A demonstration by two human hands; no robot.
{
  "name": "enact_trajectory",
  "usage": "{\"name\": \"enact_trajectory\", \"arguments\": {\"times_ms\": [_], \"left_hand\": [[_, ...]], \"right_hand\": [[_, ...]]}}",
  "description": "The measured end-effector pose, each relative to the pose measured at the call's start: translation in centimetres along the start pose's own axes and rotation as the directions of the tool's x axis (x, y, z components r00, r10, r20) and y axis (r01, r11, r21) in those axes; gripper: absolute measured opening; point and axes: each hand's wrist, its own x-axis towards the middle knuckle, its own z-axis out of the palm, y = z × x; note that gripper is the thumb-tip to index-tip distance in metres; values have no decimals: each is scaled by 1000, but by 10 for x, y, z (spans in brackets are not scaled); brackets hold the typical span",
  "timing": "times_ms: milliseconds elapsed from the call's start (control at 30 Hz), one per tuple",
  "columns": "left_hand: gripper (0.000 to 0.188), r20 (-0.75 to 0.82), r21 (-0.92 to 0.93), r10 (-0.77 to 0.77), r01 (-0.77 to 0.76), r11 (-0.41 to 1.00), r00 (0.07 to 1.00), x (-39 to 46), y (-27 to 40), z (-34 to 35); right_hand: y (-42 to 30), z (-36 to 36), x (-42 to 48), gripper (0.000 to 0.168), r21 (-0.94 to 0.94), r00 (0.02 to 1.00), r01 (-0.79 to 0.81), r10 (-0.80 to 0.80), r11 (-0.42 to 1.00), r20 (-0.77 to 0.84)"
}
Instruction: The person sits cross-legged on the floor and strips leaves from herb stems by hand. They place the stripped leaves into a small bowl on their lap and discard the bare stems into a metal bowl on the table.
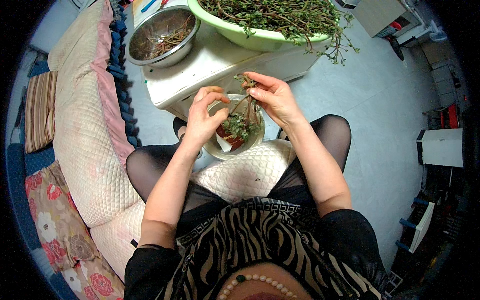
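Observation:
My right hand (275, 98) pinches a small bunch of leafy green stems (246, 83) between thumb and fingers. The bunch hangs down over a round bin (261, 139) on the floor between my knees. Beside it, my left hand (206, 112) is held with fingers curled and apart, with nothing seen in its grasp; its fingertips are near the stems. Greens and a dark red, printed piece (234, 141) show at the bin; which leaves hang and which lie inside is hard to tell. A light green basin (258, 44) heaped with leafy stems (270, 17) stands on the white table (210, 60).
A steel bowl (187, 47) with thin reddish stems (170, 43) sits on the table's left part. Stems overhang the green basin's right rim. A quilted sofa cover (86, 131) runs along the left, with cushions (41, 108). Blue and red objects lie at the table's far edge.

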Motion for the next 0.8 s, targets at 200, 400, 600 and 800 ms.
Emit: {"name": "enact_trajectory", "arguments": {"times_ms": [200,400,600,800], "left_hand": [[16,-72,-44,-16,13,999,997,1,14,16],[15,-107,-1,23,-23,1000,994,1,12,18],[8,-11,-191,-162,157,969,987,5,10,18],[8,-16,-507,-226,187,842,974,23,5,4]], "right_hand": [[19,8,0,40,-55,1000,-8,7,998,-26],[21,13,0,40,-148,999,33,-38,988,-31],[17,14,0,40,-147,999,17,-21,989,-28],[10,10,0,39,115,998,-63,62,991,6]]}}
